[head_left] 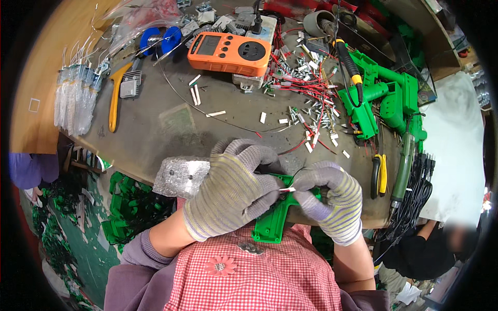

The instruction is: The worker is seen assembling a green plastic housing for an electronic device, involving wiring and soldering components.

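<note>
A green plastic tool housing half [270, 224] rests against my apron at the table's front edge. My left hand [228, 192], in a grey striped work glove, lies over its left side with fingers curled. Between both hands' fingertips is a small white sleeve [287, 189] with a bit of red on it. Thumb and forefinger of my gloved right hand [332, 199] pinch at its right end, where a thin dark wire rises. The gloves hide most of the housing's upper part. Bubble wrap [181, 177] around a metallic-looking piece lies beside my left wrist.
An orange meter [230, 53] stands at the back. Red wires [306, 89], screws and white sleeves are scattered to its right. Green housings [386, 98], a green electric screwdriver [404, 168] and yellow-black pliers [379, 176] lie right. A yellow-handled scraper [115, 98] lies left. Another person [430, 251] is at lower right.
</note>
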A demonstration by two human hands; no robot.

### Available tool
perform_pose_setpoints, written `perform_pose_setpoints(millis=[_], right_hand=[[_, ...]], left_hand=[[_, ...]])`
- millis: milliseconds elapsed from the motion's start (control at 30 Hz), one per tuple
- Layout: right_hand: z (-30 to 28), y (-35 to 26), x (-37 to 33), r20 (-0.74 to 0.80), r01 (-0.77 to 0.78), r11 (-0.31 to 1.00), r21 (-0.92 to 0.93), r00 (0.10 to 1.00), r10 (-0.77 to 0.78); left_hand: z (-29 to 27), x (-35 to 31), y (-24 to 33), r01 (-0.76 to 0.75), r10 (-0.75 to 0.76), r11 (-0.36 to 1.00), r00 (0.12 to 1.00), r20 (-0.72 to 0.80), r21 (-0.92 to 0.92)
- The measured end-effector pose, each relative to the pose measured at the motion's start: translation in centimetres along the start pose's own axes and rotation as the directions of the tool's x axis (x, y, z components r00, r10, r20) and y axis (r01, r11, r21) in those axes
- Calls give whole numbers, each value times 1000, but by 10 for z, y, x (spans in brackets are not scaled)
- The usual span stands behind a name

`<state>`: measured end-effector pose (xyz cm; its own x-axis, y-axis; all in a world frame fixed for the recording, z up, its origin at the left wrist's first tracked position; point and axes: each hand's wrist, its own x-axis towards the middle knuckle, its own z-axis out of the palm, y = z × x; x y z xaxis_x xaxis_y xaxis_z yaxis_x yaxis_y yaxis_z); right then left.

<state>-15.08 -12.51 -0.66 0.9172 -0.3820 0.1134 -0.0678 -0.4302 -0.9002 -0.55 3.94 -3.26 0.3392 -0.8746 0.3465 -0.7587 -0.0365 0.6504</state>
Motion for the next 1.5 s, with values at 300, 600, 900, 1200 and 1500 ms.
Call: perform_pose_setpoints(millis=[300, 600, 900, 1200, 1500], right_hand=[[-9, 4, -9, -50, 118, 983, -142, 991, -126], [-9, 7, -19, -95, 48, 982, -181, 993, -66], [-209, 41, -135, -832, -868, -60, -492, 449, 325], [-263, 50, -181, -921, -516, 850, -100, 372, 118], [-248, -55, -68, -749, 60, 997, 50, 663, -3]], left_hand=[[-6, 5, 7, -11, 9, 999, 999, 45, 37], [2, 6, 15, -54, 55, 966, 998, 3, 254], [7, 6, 15, 73, -68, 992, 996, -55, 104], [8, 3, 8, 25, -13, 992, 995, -97, 120], [-41, -7, 2, 49, -80, 980, 984, 157, 192]])
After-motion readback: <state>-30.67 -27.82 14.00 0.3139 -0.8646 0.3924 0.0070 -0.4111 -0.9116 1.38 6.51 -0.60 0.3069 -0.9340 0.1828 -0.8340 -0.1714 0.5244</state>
